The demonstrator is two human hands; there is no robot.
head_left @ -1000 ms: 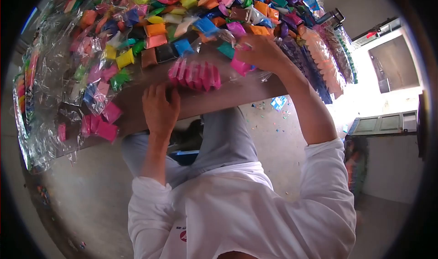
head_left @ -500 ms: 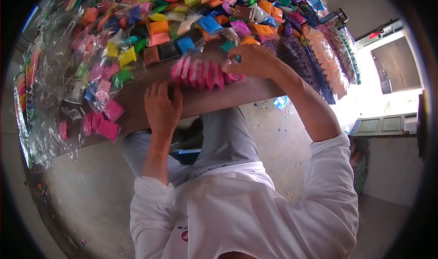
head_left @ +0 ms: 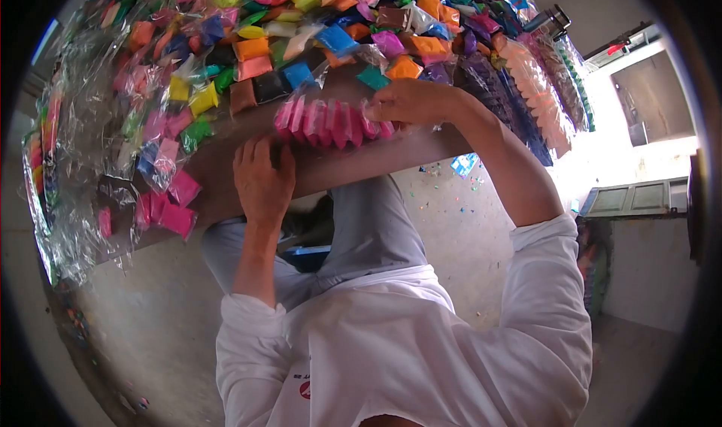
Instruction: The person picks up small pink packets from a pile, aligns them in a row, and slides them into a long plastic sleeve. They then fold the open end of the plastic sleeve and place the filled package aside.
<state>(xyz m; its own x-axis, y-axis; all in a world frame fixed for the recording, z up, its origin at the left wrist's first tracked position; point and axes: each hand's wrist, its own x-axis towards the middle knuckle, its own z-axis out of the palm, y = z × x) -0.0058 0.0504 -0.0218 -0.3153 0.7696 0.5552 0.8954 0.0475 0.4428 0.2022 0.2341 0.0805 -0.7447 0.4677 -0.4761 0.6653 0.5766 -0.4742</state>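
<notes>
A row of bright pink packets [head_left: 331, 124] lies along the near edge of the table, side by side in clear plastic. At its right end is my right hand [head_left: 421, 102], thumb and fingers closed together on the plastic. My left hand [head_left: 263, 180] rests palm down at the table edge, just left of the row. Its fingers are stretched out and the thumb is apart, with nothing held. Farther left, several loose pink packets [head_left: 178, 219] lie near the edge, partly in clear film.
A large heap of coloured packets [head_left: 337, 40] covers the back of the brown table [head_left: 316, 160]. Crumpled clear bags [head_left: 71, 201] hang over the left side. Filled bags of peach packets [head_left: 530, 81] lie at the right. A blue tray [head_left: 307, 258] is below the table.
The row of pink packets has shifted slightly left, and my right hand has moved slightly left with it. My left hand has edged a little left along the table edge.
</notes>
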